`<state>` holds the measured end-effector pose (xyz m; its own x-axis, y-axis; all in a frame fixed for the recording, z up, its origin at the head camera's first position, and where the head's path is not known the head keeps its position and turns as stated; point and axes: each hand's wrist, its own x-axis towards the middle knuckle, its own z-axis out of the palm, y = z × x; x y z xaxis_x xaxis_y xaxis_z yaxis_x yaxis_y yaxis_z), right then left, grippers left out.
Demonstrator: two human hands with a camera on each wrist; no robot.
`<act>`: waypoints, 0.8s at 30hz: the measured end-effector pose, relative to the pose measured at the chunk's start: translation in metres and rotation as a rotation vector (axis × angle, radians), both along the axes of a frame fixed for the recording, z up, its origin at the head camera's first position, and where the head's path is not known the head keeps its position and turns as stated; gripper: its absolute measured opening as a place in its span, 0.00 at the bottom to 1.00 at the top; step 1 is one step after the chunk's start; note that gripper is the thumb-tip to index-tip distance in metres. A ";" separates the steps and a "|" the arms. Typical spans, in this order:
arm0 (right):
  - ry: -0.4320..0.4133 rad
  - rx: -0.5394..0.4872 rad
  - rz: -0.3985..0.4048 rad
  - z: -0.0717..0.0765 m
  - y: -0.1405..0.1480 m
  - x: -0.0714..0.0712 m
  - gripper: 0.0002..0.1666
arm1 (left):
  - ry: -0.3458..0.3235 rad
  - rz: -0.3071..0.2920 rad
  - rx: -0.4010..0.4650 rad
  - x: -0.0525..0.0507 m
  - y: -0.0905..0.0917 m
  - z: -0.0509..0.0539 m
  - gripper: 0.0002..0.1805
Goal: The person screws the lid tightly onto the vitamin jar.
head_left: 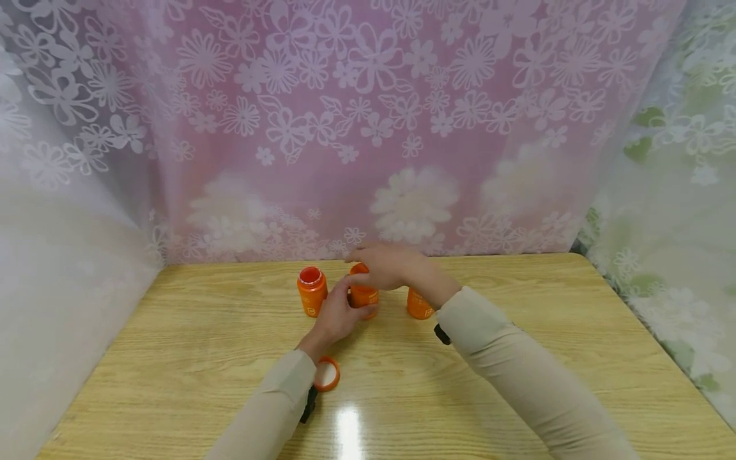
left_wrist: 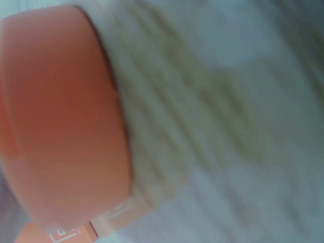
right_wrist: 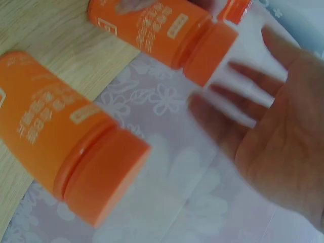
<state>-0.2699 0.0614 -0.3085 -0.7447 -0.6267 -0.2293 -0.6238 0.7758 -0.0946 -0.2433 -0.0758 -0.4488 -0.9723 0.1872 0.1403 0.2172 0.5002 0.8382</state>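
Tbl (head_left: pixel 172 338) | L fingers (head_left: pixel 341 291) curled rnd mid btl (head_left: pixel 364 296) | R fingers (right_wrist: pixel 218 121) spread, empty, by its cap (right_wrist: pixel 211 54)

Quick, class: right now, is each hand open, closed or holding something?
Left hand: holding the middle orange bottle.
Right hand: open near that bottle, holding nothing.

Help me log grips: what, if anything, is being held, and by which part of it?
The left hand holds the middle orange bottle by its body, below the cap; the right hand, near that cap, holds nothing.
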 end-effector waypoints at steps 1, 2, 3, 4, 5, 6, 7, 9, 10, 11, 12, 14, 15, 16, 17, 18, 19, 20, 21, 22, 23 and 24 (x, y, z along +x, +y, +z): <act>-0.029 -0.036 0.046 0.001 0.002 -0.001 0.29 | 0.002 -0.001 -0.003 0.000 0.000 0.000 0.34; -0.056 -0.067 0.091 0.002 0.003 -0.002 0.27 | 0.004 -0.002 -0.003 0.000 -0.001 0.000 0.33; -0.077 -0.093 0.132 0.003 0.004 -0.003 0.26 | 0.002 -0.002 -0.005 0.000 -0.001 0.000 0.33; -0.092 -0.111 0.163 0.003 0.006 -0.004 0.25 | -0.002 -0.003 -0.006 0.000 -0.001 0.000 0.33; -0.102 -0.122 0.183 0.003 0.007 -0.004 0.24 | -0.007 -0.001 -0.009 0.000 -0.001 0.001 0.33; -0.111 -0.129 0.192 0.003 0.007 -0.005 0.23 | -0.014 0.001 -0.014 0.000 -0.001 0.001 0.33; -0.112 -0.132 0.193 0.002 0.008 -0.005 0.22 | -0.018 0.001 -0.017 0.000 -0.001 0.001 0.32; -0.103 -0.127 0.173 0.001 0.007 -0.005 0.21 | -0.019 0.000 -0.022 0.001 -0.002 0.001 0.32; -0.094 -0.122 0.152 0.000 0.007 -0.005 0.21 | -0.021 0.001 -0.020 0.001 -0.002 0.001 0.32; -0.082 -0.119 0.131 -0.002 0.006 -0.005 0.21 | -0.019 0.002 -0.019 0.001 -0.002 0.001 0.32; -0.060 -0.113 0.109 -0.003 0.004 -0.004 0.21 | -0.012 -0.002 -0.011 0.001 -0.002 0.001 0.32; -0.010 -0.099 0.063 -0.006 0.000 -0.002 0.21 | -0.002 -0.006 -0.001 0.001 -0.002 0.001 0.32; 0.018 -0.091 0.037 -0.007 -0.002 -0.001 0.21 | 0.002 -0.008 0.004 0.001 -0.002 0.001 0.31; 0.045 -0.082 0.012 -0.008 -0.004 0.000 0.20 | 0.005 -0.011 0.007 0.001 -0.002 0.001 0.30; 0.071 -0.072 -0.011 -0.009 -0.006 0.002 0.19 | 0.012 -0.014 0.007 0.001 -0.002 0.001 0.30; 0.095 -0.062 -0.036 -0.010 -0.008 0.003 0.18 | 0.016 -0.018 0.010 0.001 -0.002 0.001 0.29; 0.114 -0.056 -0.059 -0.011 -0.010 0.005 0.18 | 0.015 -0.019 0.010 0.001 -0.001 0.001 0.28; 0.135 -0.049 -0.079 -0.012 -0.011 0.006 0.19 | 0.011 -0.018 0.014 0.001 -0.001 0.001 0.27; 0.155 -0.041 -0.100 -0.013 -0.013 0.007 0.20 | 0.005 -0.018 0.018 0.001 -0.001 0.000 0.26; 0.169 -0.038 -0.119 -0.014 -0.014 0.008 0.21 | -0.001 -0.016 0.019 0.001 -0.001 0.000 0.26; 0.184 -0.029 -0.135 -0.015 -0.015 0.010 0.22 | -0.008 -0.016 0.021 0.001 -0.001 0.000 0.25; 0.195 -0.019 -0.149 -0.016 -0.015 0.011 0.23 | -0.013 -0.015 0.022 0.001 -0.001 0.000 0.24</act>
